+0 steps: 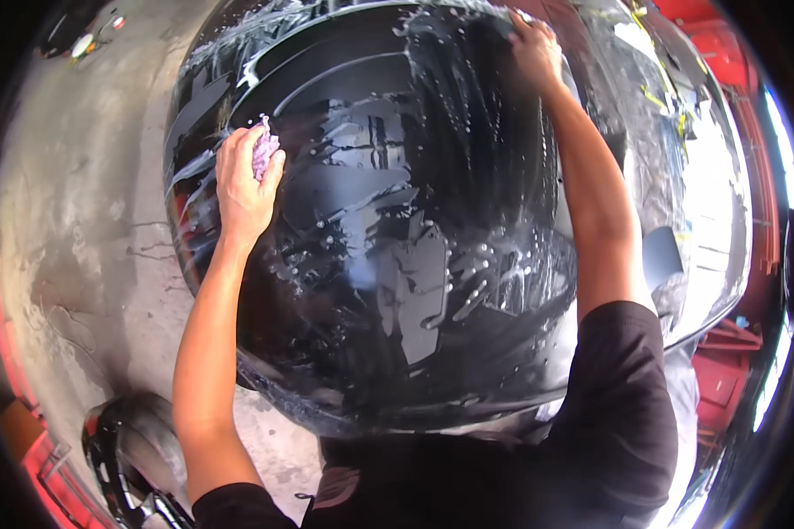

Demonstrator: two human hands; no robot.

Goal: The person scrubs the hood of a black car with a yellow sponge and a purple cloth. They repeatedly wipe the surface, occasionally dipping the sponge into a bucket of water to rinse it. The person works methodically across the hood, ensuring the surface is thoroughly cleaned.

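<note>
A broad, glossy black car panel spreads out before me, wet and streaked with white suds. My left hand is over its left side, closed around a crumpled purple-and-white wad; whether it is cloth or sponge I cannot make out. Droplets show just beyond the wad. With the arm stretched far forward, my right hand rests at the panel's far right edge. Its fingers are smeared by motion, and anything under them is hidden.
A lighter panel with yellow tape adjoins on the right, bearing a dark grey rectangular piece. Concrete floor lies to the left. A glossy black part stands at lower left. Red stands are on the right.
</note>
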